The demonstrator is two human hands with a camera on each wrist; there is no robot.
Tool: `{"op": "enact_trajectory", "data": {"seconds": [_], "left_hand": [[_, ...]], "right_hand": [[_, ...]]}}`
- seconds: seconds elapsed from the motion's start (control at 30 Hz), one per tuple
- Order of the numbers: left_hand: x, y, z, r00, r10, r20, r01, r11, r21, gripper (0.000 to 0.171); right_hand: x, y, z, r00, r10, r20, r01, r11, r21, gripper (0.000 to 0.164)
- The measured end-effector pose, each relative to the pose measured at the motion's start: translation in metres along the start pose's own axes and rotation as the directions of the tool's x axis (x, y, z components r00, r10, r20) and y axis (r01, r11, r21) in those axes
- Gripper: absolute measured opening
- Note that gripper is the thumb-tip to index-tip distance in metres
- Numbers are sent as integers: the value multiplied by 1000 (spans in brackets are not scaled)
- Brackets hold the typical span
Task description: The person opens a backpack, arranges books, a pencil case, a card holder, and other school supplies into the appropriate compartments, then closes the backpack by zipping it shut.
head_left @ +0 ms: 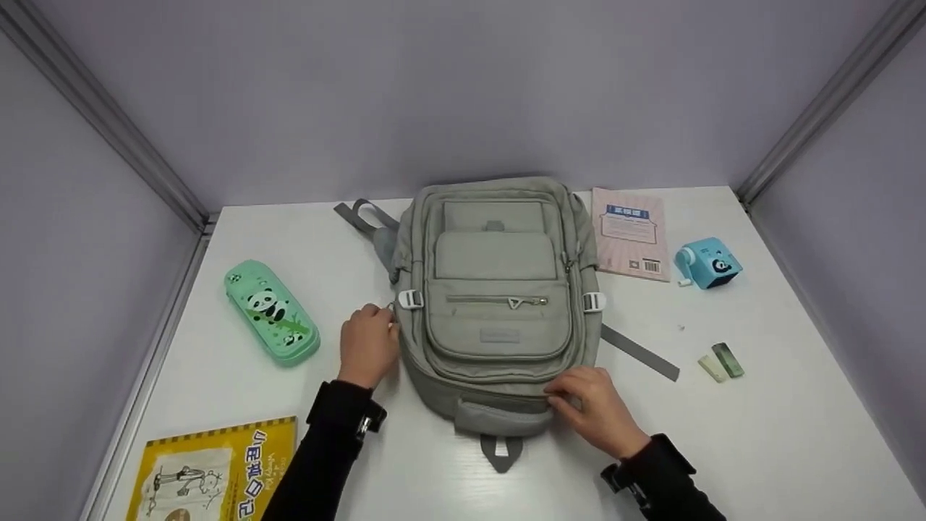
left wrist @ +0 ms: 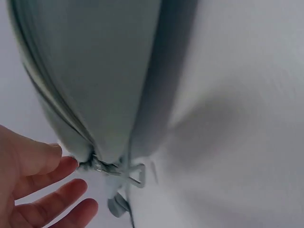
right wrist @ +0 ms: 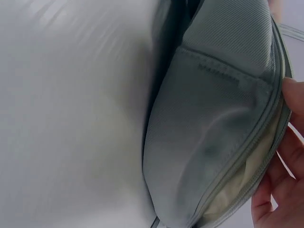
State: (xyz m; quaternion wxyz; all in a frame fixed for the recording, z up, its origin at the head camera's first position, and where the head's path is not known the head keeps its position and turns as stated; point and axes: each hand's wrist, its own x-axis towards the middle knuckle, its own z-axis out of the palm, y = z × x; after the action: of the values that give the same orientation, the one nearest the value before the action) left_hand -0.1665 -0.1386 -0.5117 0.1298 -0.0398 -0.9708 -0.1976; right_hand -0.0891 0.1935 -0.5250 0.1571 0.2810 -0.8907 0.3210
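A grey-green backpack (head_left: 499,253) lies front up on the white table, its carry handle (head_left: 503,418) towards me. At its left edge is my left hand (head_left: 369,346), thumb and forefinger close together beside a zip slider (left wrist: 99,165). The slider's metal pull (left wrist: 138,175) hangs apart from those fingers, and the others are loosely bent. Whether the fingertips pinch the bag is unclear. With my right hand (head_left: 597,409) I pinch the zipped edge (right wrist: 285,111) near the handle. The zip gapes there, showing pale yellowish lining (right wrist: 232,190).
Left of the bag lie a green panda pencil case (head_left: 271,311) and a yellow book (head_left: 217,470). A pink booklet (head_left: 631,235), a blue panda sharpener-like gadget (head_left: 709,262) and two small greenish blocks (head_left: 727,360) lie to its right. A strap (head_left: 640,352) sticks out right.
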Motion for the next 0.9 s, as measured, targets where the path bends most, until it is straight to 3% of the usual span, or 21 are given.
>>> {"op": "enact_trajectory", "data": {"seconds": [0.2,0.33,0.57,0.9], "left_hand": [[-34,35,-8,979,204,-23,-206,973,-102,5],[-53,50,-3,960,279,-5,-278,954,-114,4],[-67,58,5,941,338,-27,-339,937,-84,5],[-62,59,-5,930,359,-78,-367,923,-116,6]], "right_hand": [[-2,3,-5,1000,12,18,-11,997,-71,16],[-1,4,-5,1000,-9,-3,9,997,-78,15],[7,3,-3,997,-29,-75,24,997,-67,5],[34,-8,-9,962,-86,-260,82,996,-27,9]]}}
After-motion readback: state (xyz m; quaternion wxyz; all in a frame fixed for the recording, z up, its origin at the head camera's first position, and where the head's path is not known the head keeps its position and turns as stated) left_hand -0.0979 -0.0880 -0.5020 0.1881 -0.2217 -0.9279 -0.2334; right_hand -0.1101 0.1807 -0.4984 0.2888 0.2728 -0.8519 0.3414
